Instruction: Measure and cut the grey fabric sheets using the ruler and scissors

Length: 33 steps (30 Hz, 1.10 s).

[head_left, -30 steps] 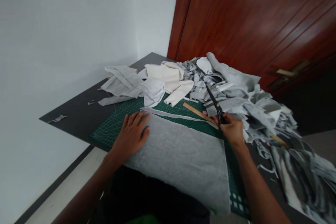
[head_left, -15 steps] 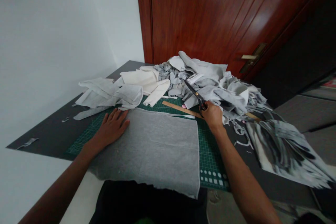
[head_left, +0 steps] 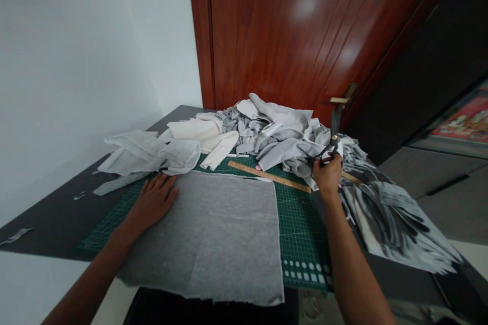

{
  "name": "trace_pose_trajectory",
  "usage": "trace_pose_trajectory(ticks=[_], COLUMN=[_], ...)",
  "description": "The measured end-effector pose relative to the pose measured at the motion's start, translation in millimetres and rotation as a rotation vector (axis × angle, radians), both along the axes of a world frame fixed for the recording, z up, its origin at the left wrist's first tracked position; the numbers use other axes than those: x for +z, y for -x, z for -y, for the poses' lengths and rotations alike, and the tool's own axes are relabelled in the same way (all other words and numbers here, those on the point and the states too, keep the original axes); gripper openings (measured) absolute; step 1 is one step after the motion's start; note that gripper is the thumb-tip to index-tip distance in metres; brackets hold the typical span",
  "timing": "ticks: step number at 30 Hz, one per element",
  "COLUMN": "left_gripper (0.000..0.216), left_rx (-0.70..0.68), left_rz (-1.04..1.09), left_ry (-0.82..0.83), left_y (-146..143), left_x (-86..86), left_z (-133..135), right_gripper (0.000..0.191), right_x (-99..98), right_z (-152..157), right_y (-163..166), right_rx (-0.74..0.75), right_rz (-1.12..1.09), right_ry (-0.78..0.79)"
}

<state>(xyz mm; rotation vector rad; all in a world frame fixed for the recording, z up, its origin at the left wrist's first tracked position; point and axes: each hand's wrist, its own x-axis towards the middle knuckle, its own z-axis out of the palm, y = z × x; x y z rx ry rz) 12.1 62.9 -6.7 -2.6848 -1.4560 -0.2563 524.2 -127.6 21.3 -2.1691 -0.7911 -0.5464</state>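
A grey piece of fabric [head_left: 217, 233] lies flat over a green cutting mat [head_left: 301, 223], its lower edge hanging past the table's front. My left hand [head_left: 156, 198] rests on the fabric's upper left corner, palm down with fingers stretched out. Raised at the right, my right hand [head_left: 328, 175] grips black-handled scissors [head_left: 334, 138] by the handles, with the blades pointing up and away over the scrap pile. Just beyond the fabric's far edge, a wooden ruler [head_left: 270, 176] lies slanted across the mat.
A heap of grey and white fabric scraps [head_left: 282, 134] covers the table's back. Cream cloth [head_left: 202, 132] and pale grey cloth [head_left: 152, 152] lie at the left. Folded grey pieces [head_left: 400, 223] are stacked at the right. A wooden door [head_left: 267, 35] stands behind the dark table [head_left: 61, 213].
My right hand has carried the scissors right, away from the fabric's far corner, and their blades now point upward. The left hand stays on the fabric. The view has shifted slightly.
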Motion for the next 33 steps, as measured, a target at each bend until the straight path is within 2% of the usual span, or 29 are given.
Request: trace_pose_trajectory(ticks=[3, 8, 13, 16, 19, 21, 25, 27, 30, 33], left_gripper=[0.058, 0.057, 0.057, 0.059, 0.059, 0.059, 0.061, 0.061, 0.058, 0.052], left_rx=[0.01, -0.004, -0.025, -0.019, -0.012, -0.02, -0.031, -0.043, -0.087, -0.143], left_rz=[0.006, 0.044, 0.067, 0.05, 0.04, 0.044, 0.064, 0.102, 0.173, 0.192], left_ry=[0.004, 0.012, 0.014, 0.034, 0.04, 0.035, 0.043, 0.04, -0.028, -0.158], left_y=[1.0, 3.0, 5.2, 5.5, 5.6, 5.7, 6.5, 7.7, 9.9, 8.4], left_x=[-1.2, -4.1, -6.0, -5.3, -4.9, -5.6, -8.3, -7.2, 2.0, 19.5], left_z=[-1.2, -2.6, -2.3, -1.3, -0.5, -0.4, -1.2, -2.9, -9.5, -24.0], right_gripper=[0.046, 0.029, 0.029, 0.03, 0.026, 0.024, 0.025, 0.026, 0.034, 0.03], right_x=[-10.3, -23.5, -9.9, 8.0, 21.5, 23.6, 9.4, -2.7, -18.7, -26.0], right_z=[1.7, 0.0, -1.5, -4.4, -10.9, -17.3, -31.5, -36.8, -40.3, -40.2], right_y=[-8.6, 0.9, 17.5, 32.9, 58.6, 80.3, 116.7, 122.9, 115.7, 100.3], right_rx=[0.003, 0.013, 0.074, 0.193, 0.441, 0.608, 0.935, 1.031, 1.003, 0.915], right_rz=[-0.041, -0.049, 0.008, 0.112, 0.256, 0.25, 0.177, 0.173, 0.162, 0.142], right_ry=[0.102, 0.258, 0.313, 0.247, 0.04, 0.022, 0.121, 0.186, 0.288, 0.387])
